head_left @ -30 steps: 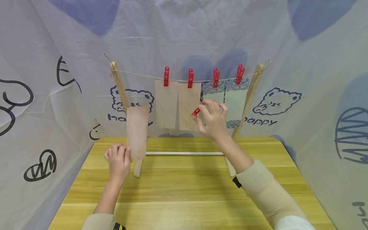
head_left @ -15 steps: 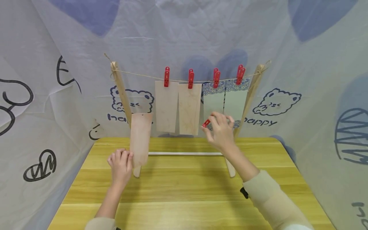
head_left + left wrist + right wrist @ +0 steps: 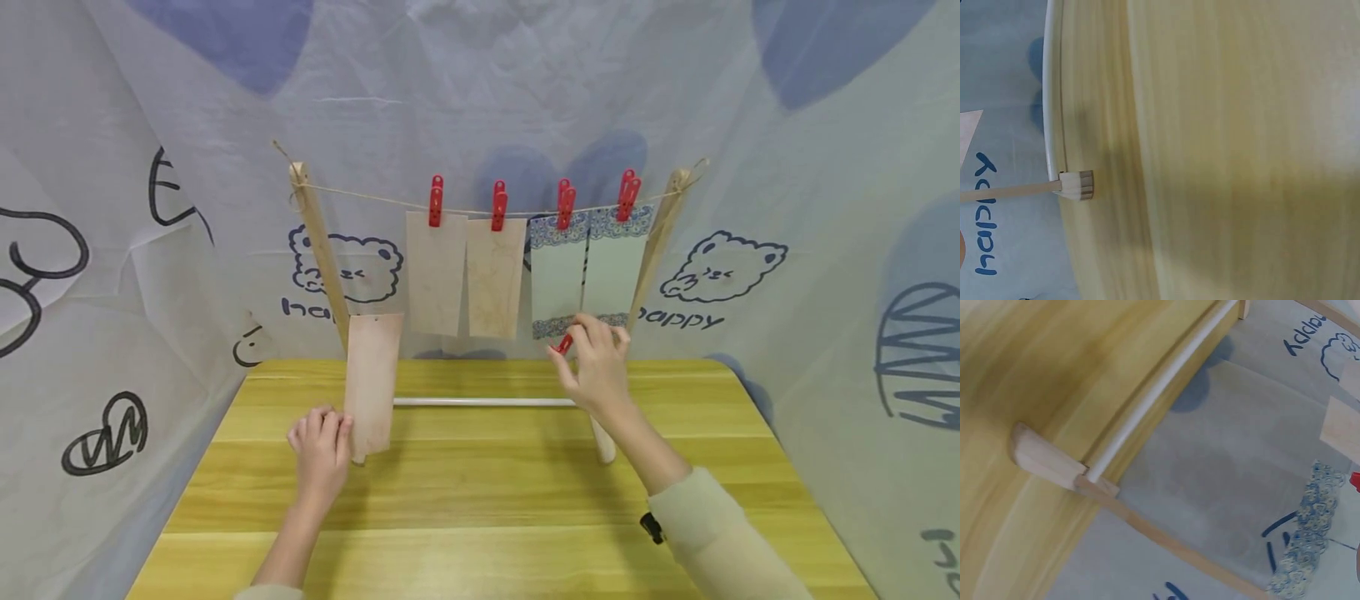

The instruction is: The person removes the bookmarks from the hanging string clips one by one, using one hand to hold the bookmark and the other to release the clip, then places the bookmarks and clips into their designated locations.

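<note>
In the head view my left hand (image 3: 322, 450) pinches a plain beige paper card (image 3: 373, 383) by its lower left edge, and the card stands upright in front of the left post. Between thumb and fingertips, my right hand (image 3: 600, 362) holds a red clothespin (image 3: 562, 343). That hand is in front of the lower edge of the two blue-patterned cards (image 3: 558, 271). Only a sliver of the clothespin (image 3: 1355, 481) shows in the right wrist view. Two beige cards (image 3: 435, 275) hang left of the patterned ones, each under a red clothespin (image 3: 436, 202).
A string (image 3: 367, 197) runs between two wooden posts (image 3: 318, 237). A white rod (image 3: 483, 402) joins their feet on the yellow wooden table (image 3: 480, 500). Behind hangs a pale printed cloth (image 3: 465, 100).
My left hand has lowered the beige card and shifted it slightly right. My right hand, still pinching the clothespin, has moved down and to the right.
</note>
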A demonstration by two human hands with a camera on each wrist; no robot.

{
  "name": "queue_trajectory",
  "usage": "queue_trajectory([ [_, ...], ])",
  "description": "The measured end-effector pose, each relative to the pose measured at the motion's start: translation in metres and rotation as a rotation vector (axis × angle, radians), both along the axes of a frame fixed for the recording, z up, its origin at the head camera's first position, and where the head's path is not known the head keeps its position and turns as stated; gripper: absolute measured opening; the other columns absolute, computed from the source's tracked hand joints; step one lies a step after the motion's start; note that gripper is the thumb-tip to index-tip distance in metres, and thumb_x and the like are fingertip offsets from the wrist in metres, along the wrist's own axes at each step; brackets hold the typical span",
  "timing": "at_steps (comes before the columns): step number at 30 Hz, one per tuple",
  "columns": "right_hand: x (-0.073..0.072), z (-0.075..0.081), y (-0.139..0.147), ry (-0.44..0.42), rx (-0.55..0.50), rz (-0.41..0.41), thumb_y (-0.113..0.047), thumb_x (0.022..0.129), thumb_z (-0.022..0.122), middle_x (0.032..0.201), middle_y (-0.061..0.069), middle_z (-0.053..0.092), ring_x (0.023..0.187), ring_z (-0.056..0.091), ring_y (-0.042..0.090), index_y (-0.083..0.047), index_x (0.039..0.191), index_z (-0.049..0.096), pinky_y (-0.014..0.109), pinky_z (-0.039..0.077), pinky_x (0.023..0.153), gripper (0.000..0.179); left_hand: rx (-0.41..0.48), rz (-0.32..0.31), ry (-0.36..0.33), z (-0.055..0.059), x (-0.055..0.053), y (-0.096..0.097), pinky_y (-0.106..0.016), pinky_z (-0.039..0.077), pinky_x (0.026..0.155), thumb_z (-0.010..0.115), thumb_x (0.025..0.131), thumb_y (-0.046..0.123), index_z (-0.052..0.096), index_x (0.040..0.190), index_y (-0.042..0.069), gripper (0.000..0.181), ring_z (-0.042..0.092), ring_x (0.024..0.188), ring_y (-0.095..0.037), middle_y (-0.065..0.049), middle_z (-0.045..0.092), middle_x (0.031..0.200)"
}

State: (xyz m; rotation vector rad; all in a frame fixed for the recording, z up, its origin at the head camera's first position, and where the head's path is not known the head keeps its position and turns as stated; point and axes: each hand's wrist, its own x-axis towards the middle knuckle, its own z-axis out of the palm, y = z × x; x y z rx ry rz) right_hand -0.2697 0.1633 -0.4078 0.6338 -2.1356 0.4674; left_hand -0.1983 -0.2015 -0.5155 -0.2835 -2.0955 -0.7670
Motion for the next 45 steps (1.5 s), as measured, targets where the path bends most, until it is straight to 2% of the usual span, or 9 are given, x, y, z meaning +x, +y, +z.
queue_trajectory([
  [4,0.004,-0.01,0.007,-0.031,-0.001,-0.017,-0.042,0.087,0.043,0.103,0.018,0.052,0.094,0.047,0.033,0.0,0.082,0.051,0.054,0.022,0.085,0.043,0.012,0.001,-0.003,-0.006,0.004,0.001,-0.057,0.021,0.079,0.037,0.097,0.035,0.052,0.08,-0.001,0.042,0.04,0.081,-0.036,-0.021,0.048,0.091],
  [12,0.011,-0.03,0.018,-0.064,-0.013,-0.061,-0.047,0.089,0.039,0.104,0.018,0.052,0.093,0.048,0.034,0.001,0.083,0.053,0.054,0.023,0.085,0.05,0.024,0.009,-0.019,-0.017,0.008,0.003,-0.056,0.021,0.08,0.042,0.097,0.027,0.053,0.08,-0.001,0.035,0.041,0.082,-0.035,-0.02,0.049,0.09],
  [19,0.018,-0.045,0.026,-0.097,-0.018,-0.076,-0.043,0.086,0.044,0.103,0.019,0.053,0.092,0.049,0.034,-0.002,0.077,0.049,0.055,0.024,0.085,0.042,0.021,0.008,-0.056,-0.024,0.011,0.005,-0.055,0.022,0.079,0.045,0.096,0.024,0.053,0.08,0.0,0.03,0.041,0.081,-0.035,-0.019,0.049,0.09],
  [29,0.027,-0.07,0.039,-0.143,-0.021,-0.112,-0.039,0.082,0.05,0.103,0.018,0.053,0.092,0.048,0.035,-0.005,0.072,0.047,0.056,0.024,0.085,0.035,0.049,0.011,-0.139,-0.038,0.019,0.005,-0.058,0.019,0.082,0.053,0.091,0.009,0.054,0.078,0.0,0.015,0.041,0.086,-0.037,-0.021,0.048,0.094],
  [35,0.038,-0.086,0.048,-0.226,-0.007,-0.146,-0.034,0.08,0.057,0.104,0.019,0.053,0.093,0.048,0.034,-0.004,0.077,0.051,0.055,0.023,0.086,0.03,0.063,0.012,-0.195,-0.045,0.023,0.006,-0.058,0.016,0.081,0.054,0.09,0.007,0.055,0.082,0.001,0.011,0.038,0.084,-0.036,-0.021,0.046,0.097],
  [40,0.048,-0.097,0.054,-0.29,0.019,-0.182,-0.031,0.081,0.06,0.105,0.019,0.052,0.096,0.047,0.035,-0.003,0.081,0.053,0.056,0.022,0.088,0.029,0.054,0.003,-0.269,-0.049,0.027,0.006,-0.059,0.014,0.08,0.053,0.091,0.007,0.056,0.084,0.001,0.01,0.036,0.085,-0.036,-0.022,0.044,0.098],
  [45,0.055,-0.111,0.057,-0.325,0.034,-0.196,-0.03,0.081,0.061,0.103,0.018,0.053,0.094,0.049,0.034,-0.004,0.077,0.051,0.056,0.024,0.087,0.028,0.06,0.012,-0.331,-0.054,0.03,0.006,-0.059,0.014,0.081,0.052,0.092,0.008,0.055,0.083,0.002,0.011,0.035,0.087,-0.036,-0.021,0.043,0.099],
])
